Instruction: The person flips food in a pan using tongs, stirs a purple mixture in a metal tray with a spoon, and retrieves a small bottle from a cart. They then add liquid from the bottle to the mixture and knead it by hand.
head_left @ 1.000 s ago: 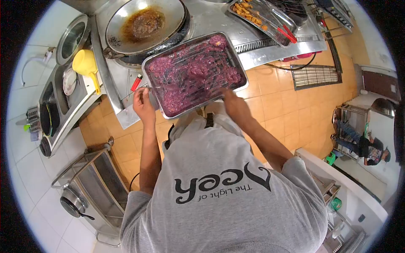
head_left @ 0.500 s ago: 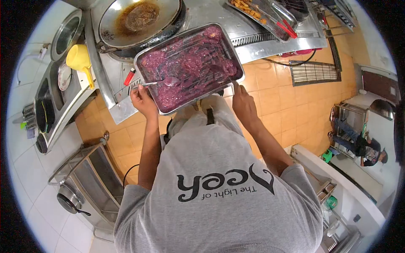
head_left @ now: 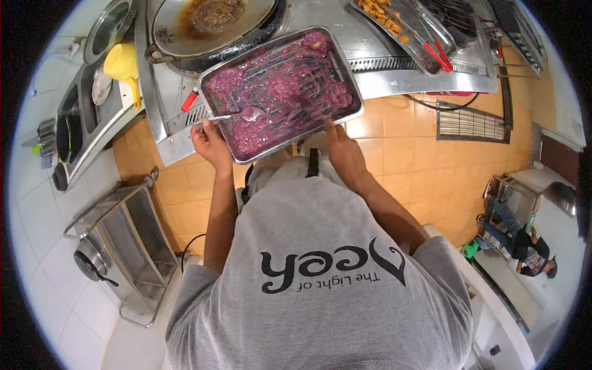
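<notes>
A rectangular metal tray [head_left: 277, 150] is tilted slightly in view, over the front edge of the steel counter. Chunky purple-red food coated in wet paste [head_left: 287, 86] is spread across it. My left hand [head_left: 213, 148] grips the tray's left edge, its thumb by the handle of a metal spoon [head_left: 253, 114]. The spoon lies over the rim, its bowl in the food. My right hand [head_left: 346, 154] is closed at the tray's near edge, close to the right corner; its fingertips are partly hidden under the rim.
A large wok [head_left: 213, 28] with browned residue sits behind the tray. A red lighter [head_left: 190, 100] lies left; a yellow dipper [head_left: 122, 65] is beside the sink. Red-handled tongs [head_left: 438, 57] rest on a tray of fried pieces [head_left: 381, 18]. Another person [head_left: 524, 246] is far right.
My right hand has shifted left along the tray's near edge, away from the corner. The whole view has turned slightly. My left hand stays at the same edge.
</notes>
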`<state>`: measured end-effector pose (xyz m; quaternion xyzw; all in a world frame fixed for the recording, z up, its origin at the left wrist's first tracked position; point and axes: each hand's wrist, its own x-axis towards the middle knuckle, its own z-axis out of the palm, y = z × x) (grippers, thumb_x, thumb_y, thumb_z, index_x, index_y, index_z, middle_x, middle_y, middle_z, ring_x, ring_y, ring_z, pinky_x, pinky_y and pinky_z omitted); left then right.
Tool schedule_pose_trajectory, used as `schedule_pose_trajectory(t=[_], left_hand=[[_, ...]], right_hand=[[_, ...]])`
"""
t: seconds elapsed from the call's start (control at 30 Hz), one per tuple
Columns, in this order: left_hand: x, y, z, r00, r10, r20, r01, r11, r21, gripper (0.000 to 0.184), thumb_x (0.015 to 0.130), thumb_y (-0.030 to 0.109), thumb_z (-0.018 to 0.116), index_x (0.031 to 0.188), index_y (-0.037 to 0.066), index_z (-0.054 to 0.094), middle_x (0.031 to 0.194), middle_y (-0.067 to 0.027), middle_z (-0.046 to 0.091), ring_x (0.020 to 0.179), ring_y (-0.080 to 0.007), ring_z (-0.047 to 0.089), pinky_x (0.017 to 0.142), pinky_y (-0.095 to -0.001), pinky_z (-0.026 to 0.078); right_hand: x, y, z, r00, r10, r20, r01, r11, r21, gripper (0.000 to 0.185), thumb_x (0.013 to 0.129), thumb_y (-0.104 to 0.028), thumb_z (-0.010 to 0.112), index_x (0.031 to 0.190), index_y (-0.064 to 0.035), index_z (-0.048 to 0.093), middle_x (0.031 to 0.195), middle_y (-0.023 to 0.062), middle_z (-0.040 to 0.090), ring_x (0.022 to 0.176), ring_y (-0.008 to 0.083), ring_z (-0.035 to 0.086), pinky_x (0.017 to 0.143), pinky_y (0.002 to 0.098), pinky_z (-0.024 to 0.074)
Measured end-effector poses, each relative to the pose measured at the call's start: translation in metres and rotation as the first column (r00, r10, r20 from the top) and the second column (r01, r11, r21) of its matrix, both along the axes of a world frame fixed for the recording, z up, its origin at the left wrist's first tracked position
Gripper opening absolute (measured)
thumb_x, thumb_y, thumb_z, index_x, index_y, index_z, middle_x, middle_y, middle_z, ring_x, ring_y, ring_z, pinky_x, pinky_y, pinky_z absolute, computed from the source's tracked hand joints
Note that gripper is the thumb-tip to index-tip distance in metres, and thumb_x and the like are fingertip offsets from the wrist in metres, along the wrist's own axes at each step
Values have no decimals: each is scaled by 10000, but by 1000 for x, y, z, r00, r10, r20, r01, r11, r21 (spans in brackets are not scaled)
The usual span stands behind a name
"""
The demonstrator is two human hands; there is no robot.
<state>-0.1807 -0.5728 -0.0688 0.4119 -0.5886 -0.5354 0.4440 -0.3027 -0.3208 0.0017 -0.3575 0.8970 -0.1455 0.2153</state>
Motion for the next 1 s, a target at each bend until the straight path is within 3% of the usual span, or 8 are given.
schedule_pose_trajectory(t=[0.13, 0.33, 0.43, 0.47, 0.57, 0.67, 0.87, 1.0], left_hand=[[1, 6, -1, 995, 73, -65, -69, 996, 57, 230, 924, 221, 502, 952, 20, 395, 849, -65, 500, 763, -137, 542, 702, -278, 487], [-4, 12, 15, 992, 98, -84, -94, 994, 54, 221, 949, 223, 436, 992, 23, 352, 917, -85, 463, 797, -149, 523, 739, -302, 490], [-2, 10, 8, 995, 81, -56, -82, 997, -14, 207, 956, 218, 417, 982, 21, 362, 904, -81, 463, 792, -133, 487, 716, -275, 454], [0, 10, 4, 996, 80, -38, -81, 996, -44, 209, 957, 220, 417, 977, 18, 365, 900, -80, 462, 793, -131, 475, 718, -270, 441], [2, 4, -4, 996, 85, -10, -85, 992, -93, 207, 958, 218, 411, 958, 14, 377, 900, -76, 456, 795, -127, 450, 725, -266, 397], [2, 5, -1, 995, 93, 32, -89, 990, -107, 203, 958, 214, 411, 946, 13, 387, 894, -76, 454, 803, -135, 446, 744, -282, 385], [2, 3, -1, 990, 139, -29, -141, 984, -110, 200, 956, 202, 412, 976, 5, 383, 897, -85, 462, 815, -146, 453, 739, -279, 384], [2, 2, 0, 989, 133, -62, -139, 985, -98, 202, 954, 198, 419, 984, 1, 380, 904, -86, 464, 818, -144, 460, 746, -278, 405]], right_hand=[[25, -6, -13, 968, 241, -73, -247, 963, -106, 503, 786, -11, 440, 1271, 41, 318, 971, 223, 533, 701, 373, 605, 585, 429, 516], [14, -4, 16, 998, 49, 43, -49, 999, 17, 540, 805, -55, 454, 1304, 51, 277, 1103, 259, 500, 733, 367, 625, 556, 409, 545], [45, -17, 5, 970, 173, 168, -200, 967, 158, 535, 784, -33, 462, 1288, 34, 298, 1052, 242, 519, 739, 397, 599, 633, 457, 509], [50, -20, 6, 961, 205, 184, -215, 976, 37, 555, 784, -39, 476, 1301, 34, 286, 1120, 251, 501, 807, 406, 594, 672, 456, 507], [44, -27, 5, 991, 74, 108, -79, 996, 39, 565, 784, -42, 478, 1308, 37, 283, 1154, 255, 488, 877, 396, 588, 704, 431, 510], [49, -28, -10, 990, 141, -24, -141, 990, 25, 548, 778, -43, 492, 1288, 34, 307, 1125, 246, 502, 878, 385, 589, 718, 421, 509], [41, -55, -7, 995, 102, -13, -102, 995, -18, 477, 794, -64, 482, 1246, 25, 360, 1048, 212, 529, 811, 382, 603, 684, 419, 516], [36, -64, 9, 973, 222, 59, -226, 970, 87, 480, 798, -109, 491, 1255, -17, 373, 1053, 207, 528, 774, 377, 612, 629, 426, 522]])
